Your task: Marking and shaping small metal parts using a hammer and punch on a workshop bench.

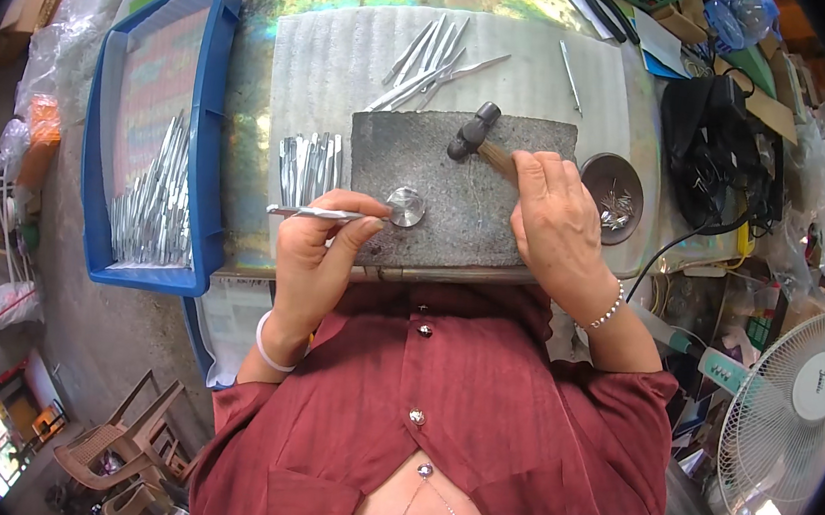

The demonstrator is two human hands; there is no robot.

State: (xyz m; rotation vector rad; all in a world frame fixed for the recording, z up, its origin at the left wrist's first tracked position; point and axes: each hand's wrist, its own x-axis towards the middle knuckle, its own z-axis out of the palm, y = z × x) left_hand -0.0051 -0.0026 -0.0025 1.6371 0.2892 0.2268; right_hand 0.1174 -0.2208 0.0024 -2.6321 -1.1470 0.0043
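My left hand (317, 253) pinches a slim silver metal piece (315, 213) between thumb and fingers, held level. Its inner end is at a small round metal block (406, 208); whether they touch I cannot tell. The block rests on a dark grey stone slab (444, 246). In my right hand (561, 228) is the wooden handle of a hammer (479, 136), its dark head over the slab's far part. The palm hides the lower handle. Beside the slab, a bundle of similar slim pieces (309, 168) lies close to my left hand.
More slim pieces (433, 67) lie on a white foam sheet (544, 55) beyond the slab. At left, a blue tray (214, 136) holds many others. Right of the slab sits a round dish (597, 171) of small metal pins. A black bag (702, 137) and a fan (790, 398) are farther right.
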